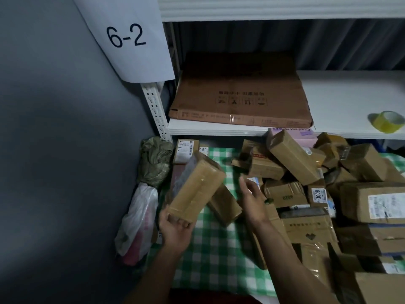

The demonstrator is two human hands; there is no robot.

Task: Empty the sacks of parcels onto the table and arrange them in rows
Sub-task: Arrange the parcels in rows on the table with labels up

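Cardboard parcel sits clamped at its near end in the left grip, lifted off the checked worktop, likely to start a row. The right grip hangs apart and empty beside it, the heap just beyond.

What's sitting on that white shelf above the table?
A large flat cardboard box lies on the white shelf, with a roll of clear tape to its right. Anything behind the box is covered.

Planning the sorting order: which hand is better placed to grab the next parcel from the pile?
Likely right: the right hand is open and empty beside the pile; the left hand grips a taped parcel.
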